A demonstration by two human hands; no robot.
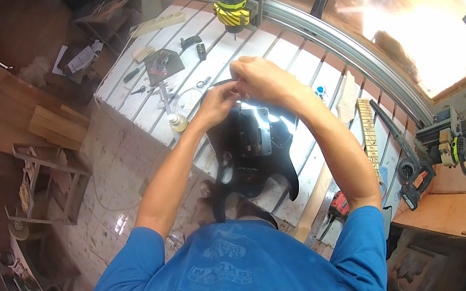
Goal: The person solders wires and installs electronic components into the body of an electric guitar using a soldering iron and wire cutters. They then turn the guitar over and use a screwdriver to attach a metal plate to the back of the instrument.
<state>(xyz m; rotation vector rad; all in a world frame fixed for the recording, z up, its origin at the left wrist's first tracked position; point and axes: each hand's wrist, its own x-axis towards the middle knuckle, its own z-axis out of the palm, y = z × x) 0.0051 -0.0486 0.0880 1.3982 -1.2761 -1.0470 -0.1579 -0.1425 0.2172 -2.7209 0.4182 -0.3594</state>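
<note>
Together, your left hand (pixel 220 101) and right hand (pixel 263 80) curl at the electric guitar body (pixel 278 156), eleven o'clock. I can't tell what's pinched.

A person in a blue T-shirt (pixel 272 281) stands at a slatted white table (pixel 286 46), a glossy black guitar body (pixel 280 167) close in front. The left hand (pixel 219 103) and right hand (pixel 262 79) meet at its far end, fingers together; anything between them is hidden. A small bottle (pixel 177 123) stands beside the left forearm (pixel 171 175); a fretted neck (pixel 369 131) and blower (pixel 409 170) lie to the right.
</note>
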